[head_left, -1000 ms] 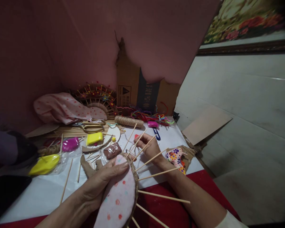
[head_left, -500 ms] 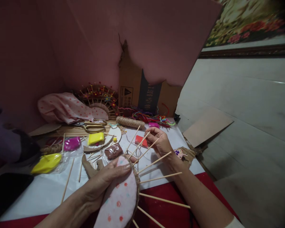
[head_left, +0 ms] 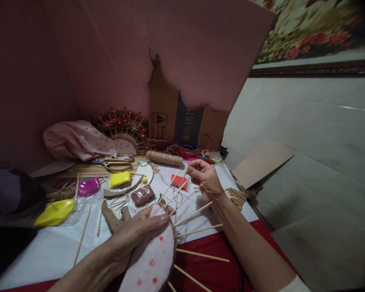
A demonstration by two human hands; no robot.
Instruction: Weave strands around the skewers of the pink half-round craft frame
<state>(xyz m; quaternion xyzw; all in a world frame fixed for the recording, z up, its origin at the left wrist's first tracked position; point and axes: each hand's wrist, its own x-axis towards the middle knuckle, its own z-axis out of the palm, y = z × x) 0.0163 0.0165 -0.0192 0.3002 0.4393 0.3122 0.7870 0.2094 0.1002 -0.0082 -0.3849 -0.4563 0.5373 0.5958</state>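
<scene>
My left hand (head_left: 134, 235) is closed round a round disc (head_left: 150, 259) covered in pink dotted fabric, thumb on top of it. Several thin wooden sticks (head_left: 197, 231) fan out from the disc's jute-wrapped rim. My right hand (head_left: 205, 178) is raised beyond the sticks, fingers pinched on a thin jute string (head_left: 173, 190) that runs back toward the disc. A spool of jute twine (head_left: 164, 158) lies just behind that hand.
On the white table sheet (head_left: 48, 247) lie yellow (head_left: 53, 213), magenta (head_left: 88, 186), brown (head_left: 142, 195) and red (head_left: 179, 181) clay packs, gold scissors (head_left: 117, 164), loose sticks, pink dotted cloth (head_left: 76, 140), a finished stick basket (head_left: 124, 125), coloured cords and a cardboard box (head_left: 176, 117).
My right hand has lifted away from the sticks, up and to the right, drawing the string with it and uncovering the red clay pack. The left hand keeps the disc still.
</scene>
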